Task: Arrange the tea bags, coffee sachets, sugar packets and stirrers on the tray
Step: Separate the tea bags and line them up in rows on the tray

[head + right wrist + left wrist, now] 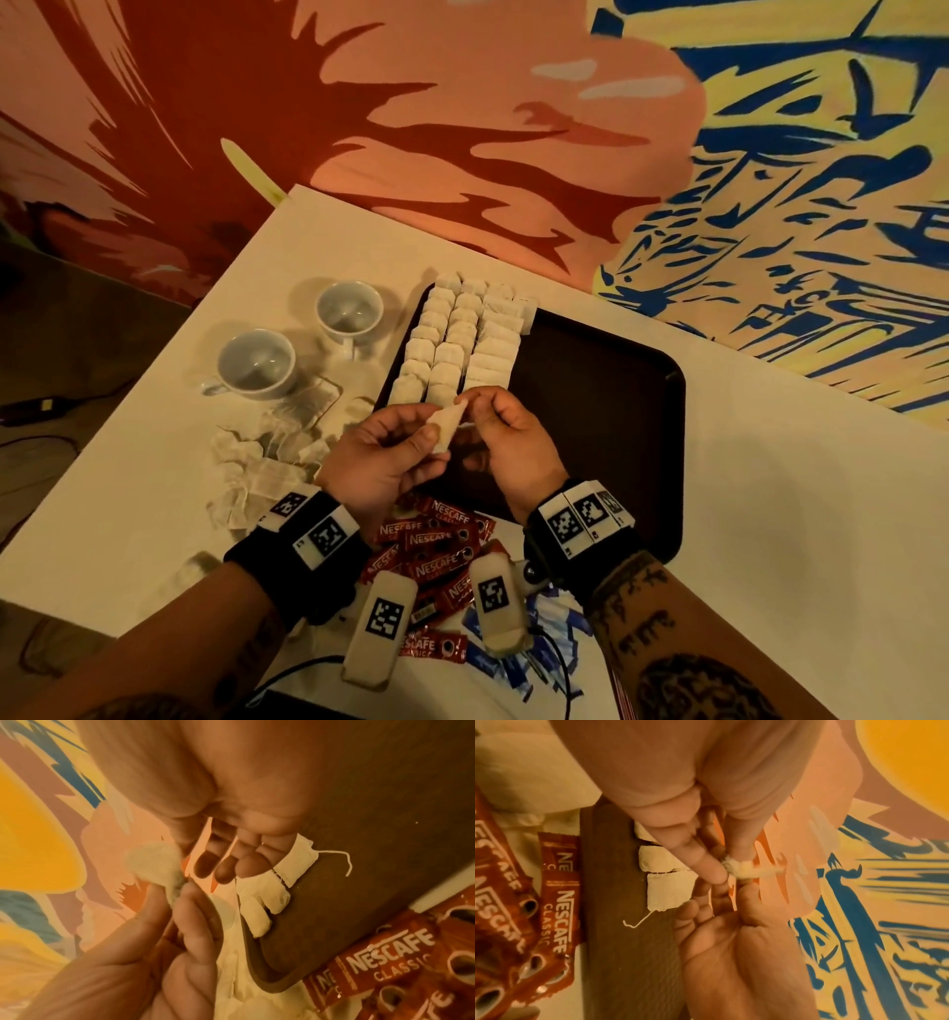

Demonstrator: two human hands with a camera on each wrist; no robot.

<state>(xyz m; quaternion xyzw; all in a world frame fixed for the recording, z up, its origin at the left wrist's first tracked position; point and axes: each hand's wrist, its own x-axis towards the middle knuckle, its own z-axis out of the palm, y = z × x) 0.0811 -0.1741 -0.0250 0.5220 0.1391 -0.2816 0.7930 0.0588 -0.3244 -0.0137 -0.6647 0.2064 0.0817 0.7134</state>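
Note:
A dark brown tray (606, 390) lies on the white table, its left part covered by rows of pale tea bags (457, 344). Just above the tray's near left corner, both hands share one tea bag (448, 425). My left hand (411, 437) pinches its lower end between thumb and fingers. My right hand (480, 403) pinches its upper tip. The held tea bag (746, 871) shows edge-on in the left wrist view and as a pale blur (156, 865) in the right wrist view. Red Nescafe coffee sachets (436, 560) lie in a heap under my wrists.
Two white cups (255, 364) (349, 311) stand left of the tray. A loose pile of tea bags (262, 462) lies near them. Blue-and-white packets (534, 647) sit at the table's near edge. A painted wall (513, 128) rises behind the table.

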